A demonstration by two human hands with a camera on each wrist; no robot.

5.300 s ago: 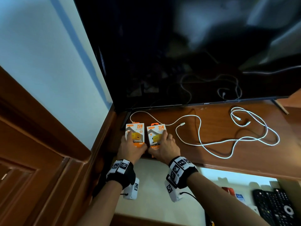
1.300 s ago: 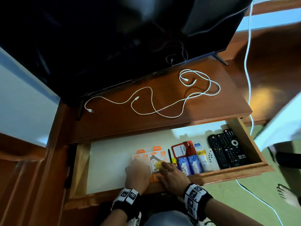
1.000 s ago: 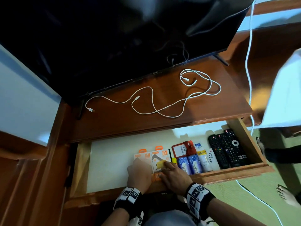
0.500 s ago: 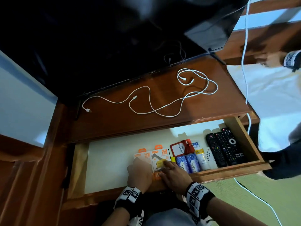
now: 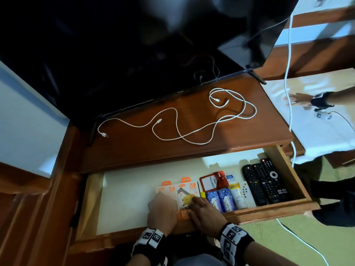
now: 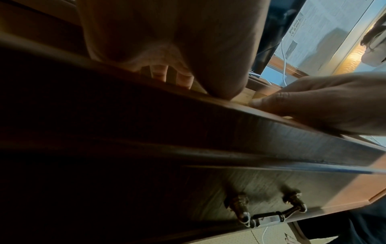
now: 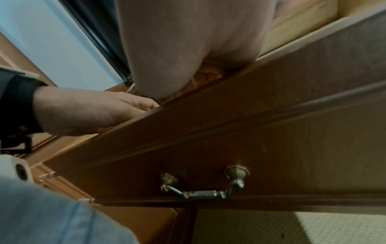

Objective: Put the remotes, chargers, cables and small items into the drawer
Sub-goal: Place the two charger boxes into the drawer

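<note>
The wooden drawer (image 5: pixel 269 211) stands pulled out. Two orange-and-white charger boxes lie side by side in its middle. My left hand (image 5: pixel 161 209) curls over the left charger box (image 5: pixel 169 189). My right hand (image 5: pixel 203 210) lies with fingers stretched flat on the right charger box (image 5: pixel 189 190). Right of them sit a red card holder (image 5: pixel 210 184), small tubes (image 5: pixel 226 198) and three black remotes (image 5: pixel 266 182). Two white cables (image 5: pixel 192 121) sprawl on the cabinet top above. Both wrist views show mostly palm and the drawer front (image 7: pixel 271 118).
A large black TV (image 5: pixel 134 54) stands at the back of the cabinet top (image 5: pixel 134 148). A white cord (image 5: pixel 288 73) hangs down at the right. Another person's hand (image 5: pixel 299 98) reaches over a white cloth there. The drawer's metal handle (image 7: pixel 200 193) hangs below my wrists.
I carried both charger boxes from the cabinet top into the drawer. Over the last second my hands have barely moved on them. The person at the right has moved.
</note>
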